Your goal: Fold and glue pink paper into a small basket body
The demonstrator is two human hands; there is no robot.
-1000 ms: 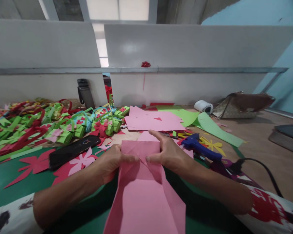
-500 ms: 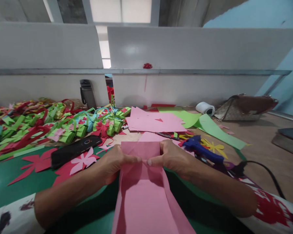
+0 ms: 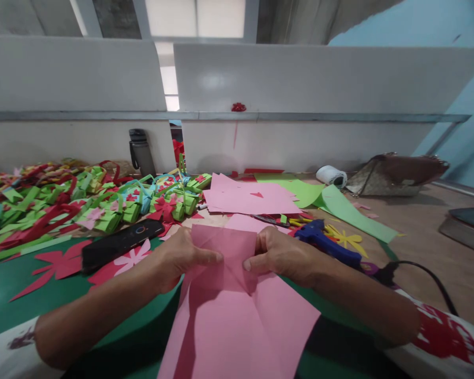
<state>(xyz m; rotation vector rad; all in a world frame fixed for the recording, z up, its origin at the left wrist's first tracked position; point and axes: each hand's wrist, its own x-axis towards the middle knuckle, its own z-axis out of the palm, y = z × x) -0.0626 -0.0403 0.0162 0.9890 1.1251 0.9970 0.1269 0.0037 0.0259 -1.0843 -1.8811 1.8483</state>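
A large sheet of pink paper (image 3: 237, 326) stretches from the bottom edge up to both hands, over a green surface (image 3: 142, 326). My left hand (image 3: 185, 258) pinches the left side of its upper end, thumb on the near face and fingers behind. On the right side my right hand (image 3: 276, 255) grips the same end in a like way, its thumb pointing inward. Between the thumbs the paper is creased, and its upper end stands as a squarish flap. The sides of the sheet bend and spread toward the bottom. The fingers behind the paper are partly hidden.
A black phone (image 3: 122, 242) and red paper flowers (image 3: 59, 263) lie left. Small green paper bags (image 3: 114, 213) pile up behind, near a bottle (image 3: 141, 152). Pink sheets (image 3: 248, 195) lie beyond my hands. A blue glue gun (image 3: 327, 242) with a cable is at right, a handbag (image 3: 395, 173) farther back.
My thumbs have moved apart along the pink paper. The sheet's lower part has spread wider, with its right corner now showing, and the upper flap has shifted slightly left.
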